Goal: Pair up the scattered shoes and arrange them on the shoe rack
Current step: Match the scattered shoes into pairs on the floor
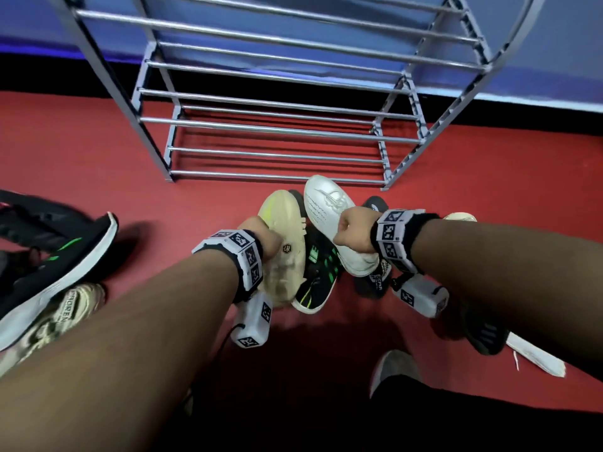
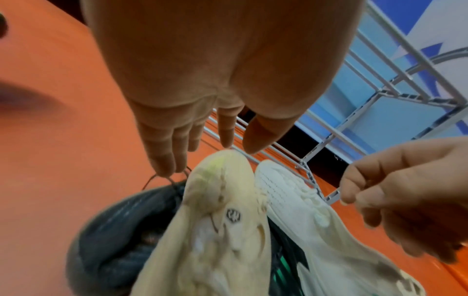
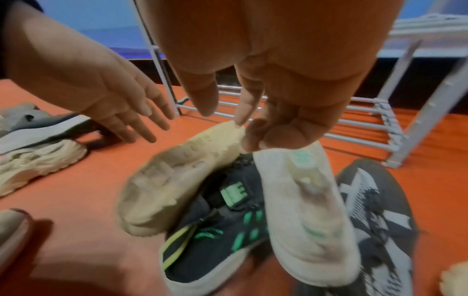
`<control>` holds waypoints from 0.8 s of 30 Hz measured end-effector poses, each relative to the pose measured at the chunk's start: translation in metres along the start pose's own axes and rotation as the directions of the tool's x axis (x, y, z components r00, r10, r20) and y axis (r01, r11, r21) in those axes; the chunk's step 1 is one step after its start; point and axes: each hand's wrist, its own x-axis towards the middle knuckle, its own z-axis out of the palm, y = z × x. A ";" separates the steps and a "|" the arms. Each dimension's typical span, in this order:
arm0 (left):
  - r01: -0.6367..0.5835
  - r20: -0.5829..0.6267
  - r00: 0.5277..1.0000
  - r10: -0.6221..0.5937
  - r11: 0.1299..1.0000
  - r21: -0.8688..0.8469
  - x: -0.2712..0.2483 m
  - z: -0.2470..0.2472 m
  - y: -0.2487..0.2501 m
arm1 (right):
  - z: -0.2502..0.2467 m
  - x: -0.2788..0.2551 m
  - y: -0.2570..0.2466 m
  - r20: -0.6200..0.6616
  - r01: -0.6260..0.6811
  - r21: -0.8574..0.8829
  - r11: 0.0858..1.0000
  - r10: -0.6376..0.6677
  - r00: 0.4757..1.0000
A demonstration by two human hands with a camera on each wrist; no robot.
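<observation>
Red floor (image 1: 98, 141), with a bare metal shoe rack (image 1: 277, 130) standing at the far side; none of its rails held a shoe.

Item 1: cream shoe (image 1: 285, 256). It lay in the middle heap just in front of the rack, tipped so that its sole showed. Its long axis ran near to far, one end toward the lowest rail. It leaned on a black and green shoe (image 1: 321, 272).

Item 2: white shoe (image 1: 326, 203). It was just right of the cream one, sole showing, and ran the same way.

Item 3: your left hand (image 1: 261, 238). It hung directly over the cream shoe, palm down, fingers (image 2: 162, 158) straight and loosely spread. They held nothing, though their tips were close to a black lace.

Item 4: your right hand (image 1: 354, 231). Its fingers were curled and appeared to pinch the edge of the white shoe.

Item 5: a second cream shoe (image 1: 65, 318). It sat at the near left, partly under a black shoe (image 1: 65, 256) with a white sole, and was probably the mate.

The cream shoe lay straight below your left hand, the nearer one. A short drop and a grip across its width looked like enough, with the mate then off to your left.
</observation>
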 end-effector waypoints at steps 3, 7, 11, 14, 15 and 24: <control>-0.042 -0.061 0.997 0.041 0.999 -0.014 -0.004 -0.026 -0.007 | -0.005 -0.013 -0.038 -0.012 0.064 -0.006 0.998 -0.064 0.998; -0.099 -0.150 0.984 0.094 0.995 -0.027 -0.021 -0.065 -0.024 | -0.007 -0.025 -0.099 -0.026 0.175 -0.051 0.983 -0.177 0.984; -0.093 -0.232 0.969 0.086 0.996 -0.018 -0.033 -0.097 -0.059 | 0.008 -0.039 -0.165 -0.079 0.264 0.032 0.964 -0.261 0.962; -0.039 -0.270 0.962 0.040 0.999 0.011 -0.041 -0.112 -0.092 | 0.022 -0.050 -0.201 -0.117 0.299 0.099 0.949 -0.287 0.951; -0.017 -0.280 0.960 0.025 0.999 0.028 -0.042 -0.117 -0.103 | 0.026 -0.053 -0.211 -0.124 0.302 0.108 0.947 -0.289 0.949; 0.173 -0.363 0.921 -0.138 0.983 0.066 -0.033 -0.129 -0.154 | 0.071 -0.040 -0.254 -0.127 0.301 0.201 0.932 -0.280 0.952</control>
